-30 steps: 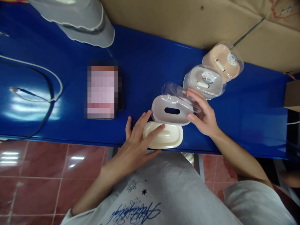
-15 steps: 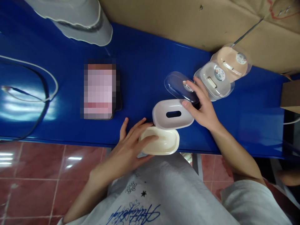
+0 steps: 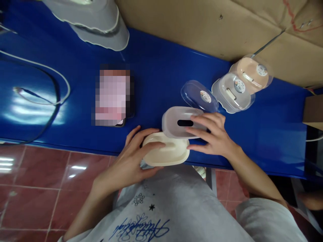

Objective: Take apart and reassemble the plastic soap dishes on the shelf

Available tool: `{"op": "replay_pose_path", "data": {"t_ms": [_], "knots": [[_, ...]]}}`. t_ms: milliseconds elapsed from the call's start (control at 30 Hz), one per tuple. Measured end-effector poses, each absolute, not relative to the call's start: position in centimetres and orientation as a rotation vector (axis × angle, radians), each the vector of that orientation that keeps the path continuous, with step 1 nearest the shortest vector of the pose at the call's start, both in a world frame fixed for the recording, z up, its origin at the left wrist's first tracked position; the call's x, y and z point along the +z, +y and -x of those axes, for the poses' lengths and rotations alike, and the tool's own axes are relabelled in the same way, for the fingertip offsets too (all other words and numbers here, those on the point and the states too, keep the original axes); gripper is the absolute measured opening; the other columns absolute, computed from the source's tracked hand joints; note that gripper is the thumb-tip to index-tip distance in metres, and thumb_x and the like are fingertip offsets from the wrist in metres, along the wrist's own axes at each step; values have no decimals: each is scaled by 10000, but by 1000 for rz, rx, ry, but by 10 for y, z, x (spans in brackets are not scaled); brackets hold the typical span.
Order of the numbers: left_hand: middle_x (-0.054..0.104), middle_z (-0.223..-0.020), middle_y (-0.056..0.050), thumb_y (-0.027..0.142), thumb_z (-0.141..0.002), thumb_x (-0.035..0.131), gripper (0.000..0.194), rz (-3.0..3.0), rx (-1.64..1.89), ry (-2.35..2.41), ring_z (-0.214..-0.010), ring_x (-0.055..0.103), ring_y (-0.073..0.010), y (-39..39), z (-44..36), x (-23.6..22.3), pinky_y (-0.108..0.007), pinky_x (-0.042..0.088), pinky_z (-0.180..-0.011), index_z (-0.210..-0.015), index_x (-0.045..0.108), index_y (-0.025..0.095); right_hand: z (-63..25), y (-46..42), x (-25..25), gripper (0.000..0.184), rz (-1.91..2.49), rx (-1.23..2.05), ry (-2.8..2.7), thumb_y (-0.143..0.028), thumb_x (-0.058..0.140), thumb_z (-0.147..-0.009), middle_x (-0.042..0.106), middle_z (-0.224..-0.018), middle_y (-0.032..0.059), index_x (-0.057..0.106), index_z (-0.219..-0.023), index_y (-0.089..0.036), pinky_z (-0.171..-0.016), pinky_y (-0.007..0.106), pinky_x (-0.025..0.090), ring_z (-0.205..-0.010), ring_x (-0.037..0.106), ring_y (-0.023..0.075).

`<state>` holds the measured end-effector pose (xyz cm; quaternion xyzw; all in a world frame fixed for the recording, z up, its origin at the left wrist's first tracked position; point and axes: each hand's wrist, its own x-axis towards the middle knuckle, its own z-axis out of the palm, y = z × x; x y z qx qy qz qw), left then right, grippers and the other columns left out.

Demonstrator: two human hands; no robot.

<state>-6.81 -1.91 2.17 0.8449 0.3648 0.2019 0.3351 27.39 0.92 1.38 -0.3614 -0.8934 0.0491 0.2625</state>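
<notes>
Two hands in play: the left hand (image 3: 131, 155) pinches the cream oval tray (image 3: 174, 153), the right hand (image 3: 215, 137), open, spreads over the grey slotted tray (image 3: 171, 122); contact there is unclear. A slackening pinch could tip the cream oval tray off the blue table (image 3: 156, 74)! It lies between the hands, the clear oval lid (image 3: 192, 94) beyond.

On my feed, the cream tray (image 3: 174, 156) looks like smooth plastic. Beyond it I see a satin-finished pale grey plastic shell (image 3: 173, 124) and a glossy clear plastic lid (image 3: 194, 95); around it, the shiny blue desk (image 3: 156, 80); below it, a matt grey cloth shirt (image 3: 184, 198).
</notes>
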Motion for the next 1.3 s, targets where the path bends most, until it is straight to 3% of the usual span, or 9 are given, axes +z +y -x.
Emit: {"op": "replay_pose_path", "data": {"t_ms": [100,167,333,567,700,800,933,1133,1300], "knots": [[480,-1576,-139,346,-850,884,675,-1964,676,1008,-1451,549,-365,-24,65,19,-597,505,-1199,-1431,540,322,-266,3,17,618,958,194,-2449,-380,786,-992,798,-1326,-3,557,-1566,-381,-1035,443,520,-1178,727,245],[468,-1608,-136,323,-796,933,819,-1765,820,1025,-1486,524,-368,-29,58,12,-582,525,-1180,-1478,482,355,-263,3,18,601,961,263,-2401,-318,781,-995,819,-1264,-20,568,-1553,-390,-974,428,542,-1110,755,228],[419,-1700,-134,294,-774,965,1039,-1322,1007,962,-1569,458,-373,-38,32,-6,-575,538,-1177,-1581,322,414,-260,1,21,592,890,361,-2277,-315,802,-980,840,-1198,-6,601,-1534,-371,-902,415,588,-1028,793,223],[277,-1807,-110,309,-811,945,1195,-1181,961,920,-1616,420,-377,-28,8,-4,-539,560,-1176,-1672,142,513,-254,-7,25,602,809,374,-2374,-276,813,-979,839,-1234,1,592,-1538,-310,-949,420,591,-1089,787,219],[449,-1725,-103,315,-774,974,1275,-965,909,880,-1523,546,-403,-20,6,0,-574,582,-1141,-1704,126,519,-254,-7,25,639,822,321,-2416,-273,796,-991,840,-1243,-14,554,-1577,-350,-913,420,593,-1075,793,218],[588,-1608,-103,363,-803,951,1167,-719,923,803,-1458,612,-400,-15,5,1,-590,560,-1167,-1711,225,459,-252,-6,26,608,821,209,-2501,-236,768,-1008,825,-1294,-14,562,-1572,-336,-908,410,598,-1098,788,211],[622,-1564,-106,388,-900,862,853,-495,939,778,-1455,615,-367,-10,4,2,-537,560,-1187,-1641,439,372,-247,-4,30,548,803,122,-2547,-205,735,-1027,825,-1294,-5,592,-1550,-287,-953,376,614,-1122,783,198],[726,-1406,-106,282,-903,834,702,-384,981,776,-1353,691,-311,-4,4,5,-413,607,-1131,-1553,572,254,-245,-5,27,572,844,154,-2630,-103,639,-1042,773,-1411,23,559,-1589,-250,-1091,395,597,-1257,742,214],[800,-1272,-51,282,-914,825,586,-352,1036,751,-1284,734,-247,-6,2,4,-331,609,-1104,-1474,653,267,-259,2,14,671,918,276,-2397,-291,680,-1048,705,-1515,49,439,-1673,-321,-1156,490,585,-1387,680,286]]}}
